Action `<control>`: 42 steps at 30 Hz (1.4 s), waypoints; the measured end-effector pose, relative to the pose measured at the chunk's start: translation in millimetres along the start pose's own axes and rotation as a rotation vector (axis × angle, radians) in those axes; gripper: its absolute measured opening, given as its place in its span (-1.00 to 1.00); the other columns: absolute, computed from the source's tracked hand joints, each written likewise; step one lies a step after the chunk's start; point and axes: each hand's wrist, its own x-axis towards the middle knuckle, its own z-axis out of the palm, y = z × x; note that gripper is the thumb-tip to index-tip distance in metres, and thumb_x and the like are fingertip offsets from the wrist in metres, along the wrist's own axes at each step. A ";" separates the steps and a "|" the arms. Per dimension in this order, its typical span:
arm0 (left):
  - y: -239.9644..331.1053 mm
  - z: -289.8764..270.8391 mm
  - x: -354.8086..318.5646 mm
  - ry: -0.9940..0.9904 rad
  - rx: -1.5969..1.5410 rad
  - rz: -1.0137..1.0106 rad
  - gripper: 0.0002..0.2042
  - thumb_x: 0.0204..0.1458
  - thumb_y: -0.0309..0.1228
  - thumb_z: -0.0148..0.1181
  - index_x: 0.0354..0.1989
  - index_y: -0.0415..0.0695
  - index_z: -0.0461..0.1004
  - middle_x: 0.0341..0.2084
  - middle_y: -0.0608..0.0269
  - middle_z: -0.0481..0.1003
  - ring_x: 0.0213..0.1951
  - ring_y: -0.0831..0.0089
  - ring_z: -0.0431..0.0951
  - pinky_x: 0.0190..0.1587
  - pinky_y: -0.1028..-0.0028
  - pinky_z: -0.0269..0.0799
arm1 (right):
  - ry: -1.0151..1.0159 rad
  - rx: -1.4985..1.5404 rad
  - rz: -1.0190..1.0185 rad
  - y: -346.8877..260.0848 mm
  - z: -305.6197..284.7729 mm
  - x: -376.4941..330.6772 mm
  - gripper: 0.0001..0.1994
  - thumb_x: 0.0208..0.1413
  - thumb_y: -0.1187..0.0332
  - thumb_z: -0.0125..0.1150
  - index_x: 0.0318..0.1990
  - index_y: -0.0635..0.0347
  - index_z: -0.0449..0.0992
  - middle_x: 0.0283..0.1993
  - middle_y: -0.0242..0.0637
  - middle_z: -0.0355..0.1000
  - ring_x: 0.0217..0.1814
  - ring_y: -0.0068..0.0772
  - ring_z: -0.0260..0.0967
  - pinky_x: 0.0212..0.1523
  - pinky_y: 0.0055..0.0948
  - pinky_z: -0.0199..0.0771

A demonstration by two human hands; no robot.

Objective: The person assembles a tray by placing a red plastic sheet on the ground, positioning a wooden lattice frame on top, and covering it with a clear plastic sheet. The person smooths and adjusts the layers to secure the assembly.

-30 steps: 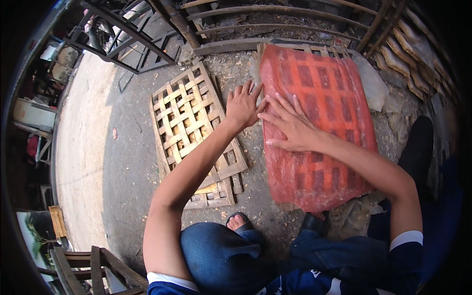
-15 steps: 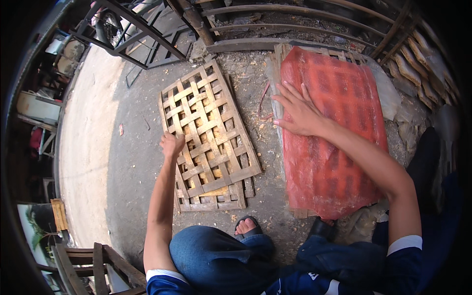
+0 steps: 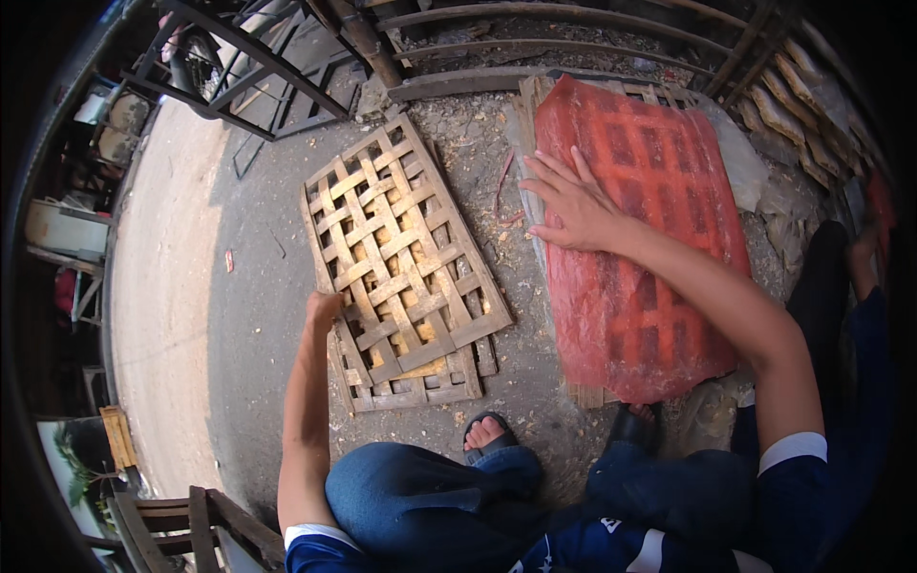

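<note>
A woven bamboo lattice panel (image 3: 401,248) lies flat on the dusty ground, on top of another lattice (image 3: 411,387) whose lower edge shows beneath it. My left hand (image 3: 322,307) grips the top panel's left edge, fingers curled under it. To the right, a lattice covered by a red plastic sheet (image 3: 650,258) lies on the ground. My right hand (image 3: 573,202) rests flat on the red sheet's left side with fingers spread.
I squat with blue-jeaned knees (image 3: 420,487) and a sandalled foot (image 3: 487,435) at the bottom. Dark metal frames (image 3: 239,67) and wooden rails (image 3: 535,19) stand beyond the panels. More stacked lattice pieces (image 3: 812,105) lean at the far right. A wooden chair (image 3: 181,525) is bottom left.
My left hand left the red sheet, crossed the bare lattice and took hold of its left edge. My right hand stayed pressed on the red sheet.
</note>
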 end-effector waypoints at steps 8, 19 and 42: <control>-13.8 10.7 -29.2 -0.180 -0.180 0.300 -0.67 0.10 -0.29 0.17 -0.04 -0.22 0.53 -0.19 0.04 0.49 -0.32 0.26 0.51 -0.31 0.19 0.47 | 0.157 0.039 0.039 2.5 3.5 -9.5 -0.22 0.06 -0.04 0.33 0.35 0.19 0.24 0.55 -0.01 0.00 0.64 -0.05 -0.18 0.57 0.21 -0.34; 101.1 -90.9 -108.8 0.351 -0.490 0.463 -0.53 0.29 0.09 0.09 -0.34 -0.14 0.43 -0.59 0.36 0.38 -0.62 0.56 0.33 -0.58 0.45 0.42 | 0.004 0.185 0.174 -0.7 3.3 -8.5 -0.24 0.26 -0.05 0.16 0.45 0.25 0.11 0.56 0.13 -0.08 0.65 0.09 -0.26 0.58 0.04 -0.25; 263.4 47.9 -317.6 -0.491 -0.829 0.566 -0.49 0.35 0.16 -0.13 -0.15 -0.12 0.41 -0.60 0.46 0.26 -0.60 0.63 0.27 -0.48 0.57 0.48 | 0.054 0.000 0.355 49.4 -37.7 -107.4 -0.26 0.23 0.01 0.18 0.43 0.27 0.17 0.39 0.02 0.23 0.47 0.01 0.12 0.46 0.04 0.07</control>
